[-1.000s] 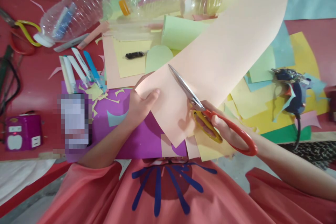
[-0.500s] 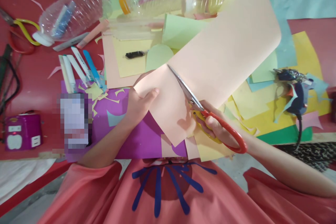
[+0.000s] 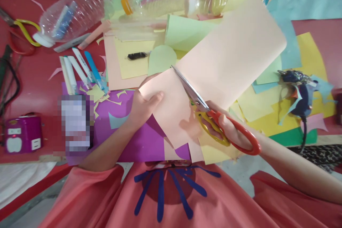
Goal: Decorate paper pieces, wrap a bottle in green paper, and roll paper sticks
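A large pale peach sheet of paper point(image 3: 229, 50) is held above the table, its far end raised and curved to the upper right. My left hand point(image 3: 148, 101) grips its left part, thumb on top and the other fingers hidden underneath. In my right hand point(image 3: 227, 126) are scissors point(image 3: 195, 96) with red and yellow handles. Their blades lie across the sheet, the tip at its upper edge, with a cut running between the left part and the rest. Below the left part is purple paper point(image 3: 144, 142).
Pens point(image 3: 77, 67), paper scraps point(image 3: 98, 94) and a phone-like blurred object point(image 3: 76, 123) lie on the left. A black-handled cutter point(image 3: 137, 55) rests beyond my left hand. Clear plastic bottles point(image 3: 77, 10) line the back. A dark blue corded tool point(image 3: 303, 96) lies at the right.
The scissor handles have moved slightly right and spread wider apart. The sheet's far end has sunk a little, and the cut between its parts looks more separated. My left hand has barely shifted.
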{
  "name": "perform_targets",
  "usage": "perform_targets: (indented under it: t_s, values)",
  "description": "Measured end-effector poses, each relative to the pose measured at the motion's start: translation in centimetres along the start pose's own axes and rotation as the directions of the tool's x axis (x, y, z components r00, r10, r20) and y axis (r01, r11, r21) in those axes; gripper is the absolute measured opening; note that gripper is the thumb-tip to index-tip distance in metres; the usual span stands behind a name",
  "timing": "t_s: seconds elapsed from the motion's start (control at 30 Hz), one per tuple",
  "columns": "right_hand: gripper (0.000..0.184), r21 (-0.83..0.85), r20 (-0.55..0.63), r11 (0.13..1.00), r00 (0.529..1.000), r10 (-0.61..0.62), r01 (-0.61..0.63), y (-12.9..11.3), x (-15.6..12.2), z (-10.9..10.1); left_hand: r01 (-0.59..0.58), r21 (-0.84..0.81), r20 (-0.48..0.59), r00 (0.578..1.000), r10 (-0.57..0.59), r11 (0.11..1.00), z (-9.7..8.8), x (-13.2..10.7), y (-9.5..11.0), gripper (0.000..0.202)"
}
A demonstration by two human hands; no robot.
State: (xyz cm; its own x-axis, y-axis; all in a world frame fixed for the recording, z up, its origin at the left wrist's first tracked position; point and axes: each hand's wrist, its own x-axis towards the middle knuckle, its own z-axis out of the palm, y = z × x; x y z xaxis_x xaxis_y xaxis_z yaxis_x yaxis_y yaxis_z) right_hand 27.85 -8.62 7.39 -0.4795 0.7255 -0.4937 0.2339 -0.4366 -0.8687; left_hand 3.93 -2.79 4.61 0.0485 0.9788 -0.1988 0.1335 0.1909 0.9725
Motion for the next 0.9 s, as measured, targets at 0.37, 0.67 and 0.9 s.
perform_targets:
  t_s: [0.37,0.67,0.9]
  values:
    - [0.056,0.121,-0.005,0.991,0.999,0.053,-0.052,-0.7,0.3,0.3,0.005,0.023,0.007,1.000,-0.005,1.000,0.1,-0.1,0.4,0.044]
    - [0.056,0.130,-0.013,0.991,1.000,0.003,-0.001,0.0,0.7,0.7,-0.044,-0.002,0.022,0.999,0.044,0.999,0.0,0.3,-0.6,0.046]
    - [0.056,0.122,-0.016,0.992,1.000,-0.009,0.011,0.1,0.4,0.4,-0.077,-0.115,-0.019,0.997,0.075,0.990,-0.2,0.6,-0.8,0.038]
